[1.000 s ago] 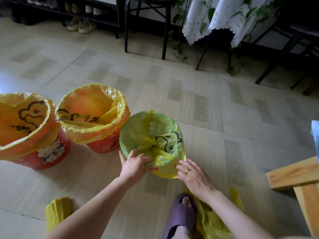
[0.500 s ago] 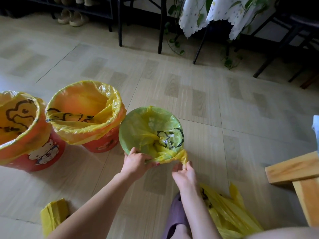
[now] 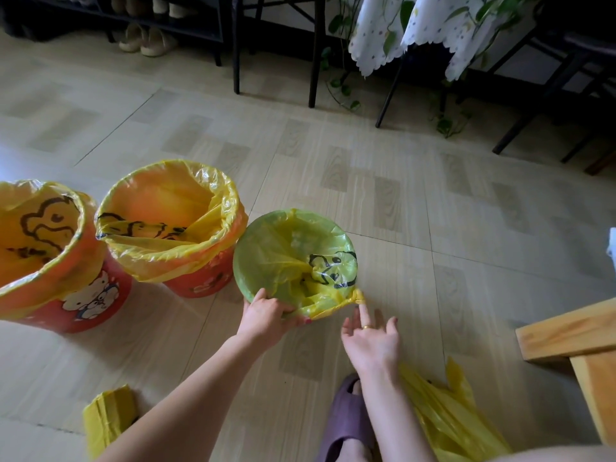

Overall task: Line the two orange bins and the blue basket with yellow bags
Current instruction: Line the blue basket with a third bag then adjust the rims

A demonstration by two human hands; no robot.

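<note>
Three lined bins on the floor

The left hand [image 3: 266,311] grips the near rim of the blue basket [image 3: 295,261], its yellow bag [image 3: 328,303] folded over; the right hand [image 3: 370,338] is open, one fingertip touching the bag's twisted corner. Both orange bins [image 3: 173,228] stand left.

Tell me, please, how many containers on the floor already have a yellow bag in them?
3: the orange bin far left, the orange bin beside it, and the blue basket by the left hand.
</note>
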